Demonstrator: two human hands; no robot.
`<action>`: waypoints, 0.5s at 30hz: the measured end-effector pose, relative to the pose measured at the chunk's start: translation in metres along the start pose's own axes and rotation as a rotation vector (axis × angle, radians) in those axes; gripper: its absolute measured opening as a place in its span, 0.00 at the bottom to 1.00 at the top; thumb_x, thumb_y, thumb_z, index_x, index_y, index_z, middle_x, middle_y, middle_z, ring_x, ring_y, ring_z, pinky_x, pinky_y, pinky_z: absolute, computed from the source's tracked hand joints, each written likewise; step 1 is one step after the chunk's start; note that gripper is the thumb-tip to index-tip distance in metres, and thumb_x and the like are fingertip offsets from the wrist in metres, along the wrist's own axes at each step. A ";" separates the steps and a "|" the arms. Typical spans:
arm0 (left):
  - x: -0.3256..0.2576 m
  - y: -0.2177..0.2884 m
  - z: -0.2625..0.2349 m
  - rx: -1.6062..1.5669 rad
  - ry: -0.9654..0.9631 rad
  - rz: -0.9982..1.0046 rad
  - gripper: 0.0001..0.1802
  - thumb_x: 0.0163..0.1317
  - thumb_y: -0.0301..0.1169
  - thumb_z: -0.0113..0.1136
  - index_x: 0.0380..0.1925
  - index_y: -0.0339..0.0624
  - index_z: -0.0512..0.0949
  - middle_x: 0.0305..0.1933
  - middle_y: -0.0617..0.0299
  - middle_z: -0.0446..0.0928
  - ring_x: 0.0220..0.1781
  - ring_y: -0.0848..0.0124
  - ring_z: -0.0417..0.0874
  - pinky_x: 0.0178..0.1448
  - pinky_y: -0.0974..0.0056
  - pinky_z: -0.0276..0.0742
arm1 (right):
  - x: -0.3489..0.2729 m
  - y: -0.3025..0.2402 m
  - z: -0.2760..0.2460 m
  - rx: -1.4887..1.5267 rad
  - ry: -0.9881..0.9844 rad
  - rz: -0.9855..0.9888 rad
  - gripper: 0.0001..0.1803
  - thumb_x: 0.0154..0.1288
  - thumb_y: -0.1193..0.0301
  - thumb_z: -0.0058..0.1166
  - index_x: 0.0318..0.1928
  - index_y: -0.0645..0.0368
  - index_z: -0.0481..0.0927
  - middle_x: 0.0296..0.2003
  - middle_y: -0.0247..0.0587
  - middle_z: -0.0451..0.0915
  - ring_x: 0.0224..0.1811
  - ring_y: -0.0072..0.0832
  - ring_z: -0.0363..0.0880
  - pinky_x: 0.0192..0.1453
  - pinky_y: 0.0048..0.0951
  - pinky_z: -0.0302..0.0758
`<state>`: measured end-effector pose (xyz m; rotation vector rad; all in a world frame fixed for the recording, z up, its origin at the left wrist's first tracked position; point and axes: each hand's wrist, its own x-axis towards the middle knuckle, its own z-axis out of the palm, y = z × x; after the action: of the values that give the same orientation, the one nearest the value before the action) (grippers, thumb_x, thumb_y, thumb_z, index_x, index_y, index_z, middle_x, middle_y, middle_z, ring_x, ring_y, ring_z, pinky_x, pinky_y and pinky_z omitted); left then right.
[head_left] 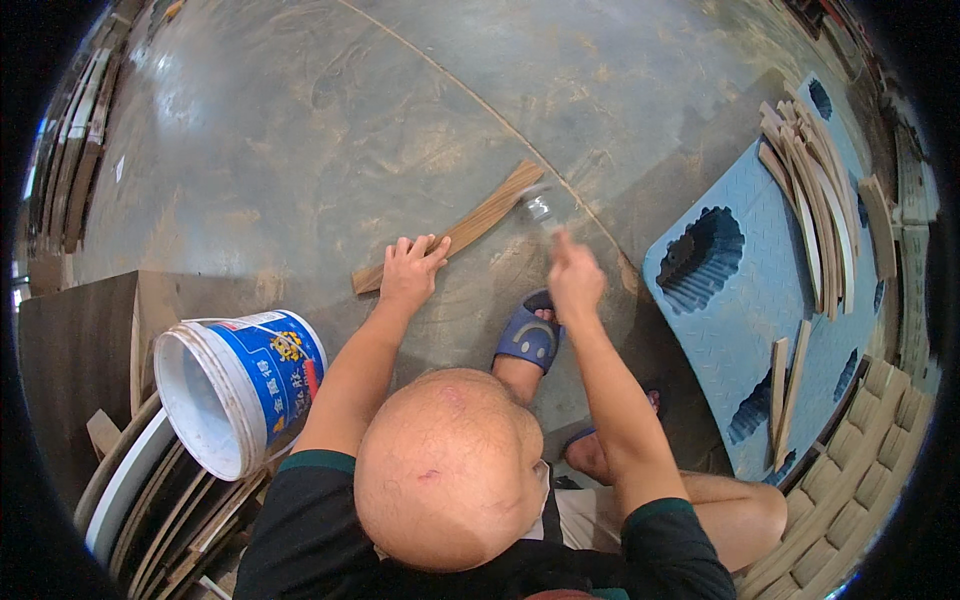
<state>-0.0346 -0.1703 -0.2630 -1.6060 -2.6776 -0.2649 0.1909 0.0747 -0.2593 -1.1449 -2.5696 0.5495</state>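
Note:
A curved brown wooden strip lies slantwise on the grey floor in front of me. My left hand rests on its nearer left part, fingers spread over the wood. My right hand, smeared by motion, is closed round the handle of a hammer. The metal head of the hammer is beside the strip's far right end, also blurred. Whether the hammer touches the wood I cannot tell.
A white and blue bucket lies tipped at left, beside stacked curved boards. On the right, a blue textured panel with dark hollows bears several curved wooden strips. A blue slipper is close below the hammer.

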 end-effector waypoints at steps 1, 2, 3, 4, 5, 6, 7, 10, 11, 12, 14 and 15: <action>-0.001 0.001 0.001 -0.001 0.009 0.000 0.26 0.74 0.38 0.75 0.72 0.65 0.89 0.65 0.70 0.85 0.58 0.61 0.79 0.62 0.50 0.75 | 0.014 0.010 -0.004 0.024 0.069 0.017 0.27 0.78 0.72 0.62 0.74 0.39 0.86 0.41 0.44 0.87 0.38 0.51 0.90 0.42 0.53 0.87; -0.001 0.000 0.002 -0.004 0.018 0.005 0.26 0.74 0.38 0.75 0.72 0.65 0.89 0.65 0.70 0.85 0.58 0.61 0.79 0.62 0.50 0.75 | 0.028 0.017 -0.014 0.046 0.139 0.038 0.27 0.78 0.72 0.62 0.74 0.39 0.86 0.41 0.44 0.86 0.38 0.51 0.90 0.42 0.53 0.87; -0.001 -0.001 0.002 -0.007 0.027 0.011 0.26 0.74 0.38 0.75 0.72 0.64 0.89 0.65 0.70 0.85 0.58 0.60 0.79 0.62 0.50 0.75 | 0.034 0.019 -0.022 0.068 0.210 0.060 0.27 0.78 0.72 0.62 0.74 0.40 0.86 0.41 0.44 0.86 0.38 0.51 0.89 0.41 0.53 0.86; -0.001 -0.003 0.002 0.005 0.019 0.014 0.26 0.74 0.38 0.75 0.72 0.64 0.88 0.65 0.70 0.85 0.58 0.60 0.79 0.62 0.50 0.75 | 0.032 0.014 -0.030 0.059 0.148 -0.029 0.27 0.77 0.72 0.62 0.73 0.39 0.87 0.41 0.44 0.86 0.38 0.50 0.89 0.41 0.52 0.86; -0.004 -0.002 0.000 0.018 0.013 0.008 0.26 0.74 0.38 0.75 0.72 0.64 0.88 0.66 0.70 0.85 0.58 0.60 0.79 0.62 0.50 0.75 | 0.027 0.006 -0.039 0.053 0.080 -0.125 0.27 0.77 0.73 0.62 0.73 0.39 0.87 0.41 0.43 0.85 0.38 0.49 0.89 0.40 0.52 0.86; -0.007 -0.002 0.000 0.031 0.005 0.001 0.26 0.75 0.38 0.75 0.72 0.65 0.88 0.66 0.70 0.85 0.58 0.60 0.79 0.62 0.50 0.75 | 0.021 -0.001 -0.043 0.047 0.011 -0.222 0.27 0.77 0.73 0.62 0.73 0.39 0.87 0.40 0.43 0.85 0.38 0.48 0.89 0.40 0.51 0.85; -0.007 -0.001 0.001 0.028 0.011 0.001 0.26 0.74 0.38 0.75 0.72 0.65 0.88 0.66 0.70 0.85 0.58 0.60 0.79 0.62 0.50 0.75 | 0.014 -0.008 -0.043 0.037 -0.034 -0.276 0.27 0.76 0.73 0.62 0.72 0.39 0.87 0.40 0.43 0.84 0.38 0.47 0.89 0.39 0.50 0.85; -0.005 -0.004 0.003 0.024 0.021 0.008 0.26 0.74 0.38 0.75 0.72 0.65 0.88 0.66 0.70 0.85 0.57 0.60 0.79 0.62 0.50 0.75 | -0.005 -0.020 -0.027 0.034 -0.134 -0.421 0.28 0.74 0.73 0.63 0.72 0.37 0.88 0.39 0.42 0.83 0.37 0.46 0.89 0.39 0.49 0.86; -0.002 -0.001 0.003 0.018 0.022 0.009 0.26 0.74 0.38 0.75 0.72 0.65 0.88 0.66 0.70 0.85 0.57 0.60 0.79 0.62 0.50 0.75 | -0.009 -0.020 -0.019 0.043 -0.146 -0.464 0.28 0.73 0.72 0.64 0.71 0.37 0.88 0.39 0.42 0.83 0.37 0.46 0.89 0.39 0.48 0.86; 0.000 0.000 0.003 0.012 0.022 0.010 0.26 0.75 0.38 0.75 0.71 0.65 0.89 0.66 0.70 0.85 0.57 0.60 0.79 0.62 0.50 0.75 | -0.012 -0.018 -0.011 0.052 -0.158 -0.507 0.28 0.72 0.72 0.64 0.71 0.36 0.89 0.38 0.41 0.83 0.37 0.45 0.89 0.39 0.48 0.86; -0.002 0.000 0.002 -0.001 0.012 0.003 0.26 0.75 0.39 0.75 0.71 0.64 0.88 0.66 0.70 0.85 0.58 0.60 0.79 0.62 0.50 0.76 | -0.009 -0.015 -0.006 0.035 -0.122 -0.376 0.27 0.75 0.71 0.63 0.71 0.38 0.88 0.39 0.43 0.83 0.37 0.47 0.89 0.40 0.50 0.86; -0.002 -0.001 0.000 -0.009 0.007 0.002 0.25 0.75 0.40 0.75 0.71 0.64 0.88 0.66 0.70 0.85 0.58 0.60 0.79 0.62 0.50 0.76 | -0.007 -0.014 -0.004 0.024 -0.103 -0.308 0.26 0.76 0.71 0.63 0.71 0.38 0.88 0.39 0.44 0.84 0.37 0.48 0.89 0.41 0.50 0.86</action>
<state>-0.0342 -0.1727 -0.2635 -1.6067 -2.6731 -0.2819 0.1878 0.0618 -0.2506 -0.7076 -2.7457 0.5751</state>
